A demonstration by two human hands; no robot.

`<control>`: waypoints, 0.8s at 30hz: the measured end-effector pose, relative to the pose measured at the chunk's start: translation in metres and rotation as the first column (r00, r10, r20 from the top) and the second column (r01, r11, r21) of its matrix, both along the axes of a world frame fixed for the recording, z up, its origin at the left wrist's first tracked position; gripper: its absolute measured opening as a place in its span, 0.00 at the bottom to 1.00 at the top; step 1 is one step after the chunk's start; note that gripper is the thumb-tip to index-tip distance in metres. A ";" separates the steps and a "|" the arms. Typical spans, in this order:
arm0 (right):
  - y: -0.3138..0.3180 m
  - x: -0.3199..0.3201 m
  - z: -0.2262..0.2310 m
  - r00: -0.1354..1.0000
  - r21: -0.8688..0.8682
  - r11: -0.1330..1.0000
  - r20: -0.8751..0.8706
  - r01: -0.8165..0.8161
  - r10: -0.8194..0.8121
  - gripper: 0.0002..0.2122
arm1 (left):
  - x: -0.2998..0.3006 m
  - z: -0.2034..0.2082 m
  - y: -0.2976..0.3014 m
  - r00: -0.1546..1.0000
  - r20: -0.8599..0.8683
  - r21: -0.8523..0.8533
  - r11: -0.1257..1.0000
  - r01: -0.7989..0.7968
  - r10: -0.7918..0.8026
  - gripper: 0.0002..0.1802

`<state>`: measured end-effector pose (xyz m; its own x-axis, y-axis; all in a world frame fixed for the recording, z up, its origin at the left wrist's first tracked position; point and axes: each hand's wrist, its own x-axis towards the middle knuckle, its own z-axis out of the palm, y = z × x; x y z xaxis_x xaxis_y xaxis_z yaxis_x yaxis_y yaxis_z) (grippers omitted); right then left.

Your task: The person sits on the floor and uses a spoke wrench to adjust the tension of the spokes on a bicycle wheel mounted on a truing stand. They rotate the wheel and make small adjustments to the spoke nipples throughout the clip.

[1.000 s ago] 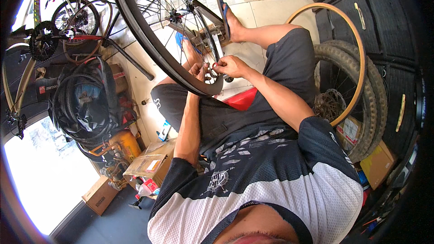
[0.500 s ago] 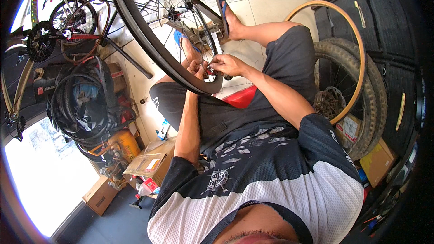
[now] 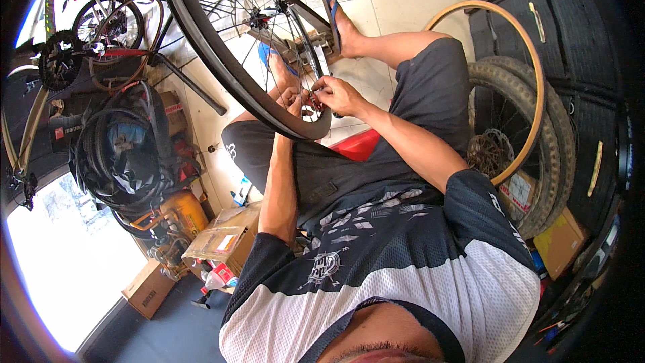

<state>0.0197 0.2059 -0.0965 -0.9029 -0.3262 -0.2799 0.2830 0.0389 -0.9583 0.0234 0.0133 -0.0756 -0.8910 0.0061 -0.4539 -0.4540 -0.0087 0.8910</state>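
Presumably braced by the dark stand arm (image 3: 309,13), the wheel (image 3: 258,20) stood upright; the left hand (image 3: 291,99) and right hand (image 3: 339,96) met inside its lower rim (image 3: 299,126), perhaps for fine control, their grip too small to tell. Left of the wheel sat a cardboard box (image 3: 228,232); beneath, pale tiles (image 3: 393,15); right, knobby tyres (image 3: 563,134).

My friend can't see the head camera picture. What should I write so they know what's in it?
A person sits with left hand and right hand close together at the near edge of a bicycle wheel. A tan hoop and knobby tires stand to the right; bicycle parts and a cardboard box are on the left.
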 end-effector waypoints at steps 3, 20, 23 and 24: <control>0.000 0.002 0.006 1.000 0.007 1.000 -0.001 -0.008 0.008 0.21 | -0.002 -0.005 -0.005 0.999 -0.005 -0.002 0.999 0.039 -0.039 0.11; 0.002 0.004 0.030 0.998 0.078 0.997 -0.052 -0.021 0.025 0.17 | -0.003 -0.005 -0.012 0.996 0.025 -0.009 0.996 0.088 -0.088 0.15; 0.007 0.004 0.042 0.956 0.185 0.982 -0.277 -0.042 0.093 0.19 | -0.002 -0.003 -0.010 0.997 0.028 -0.007 0.997 0.075 -0.075 0.16; 0.007 0.002 0.040 0.919 0.263 0.965 -0.381 0.009 0.096 0.18 | -0.001 -0.005 -0.009 0.997 0.031 -0.015 0.997 0.070 -0.069 0.17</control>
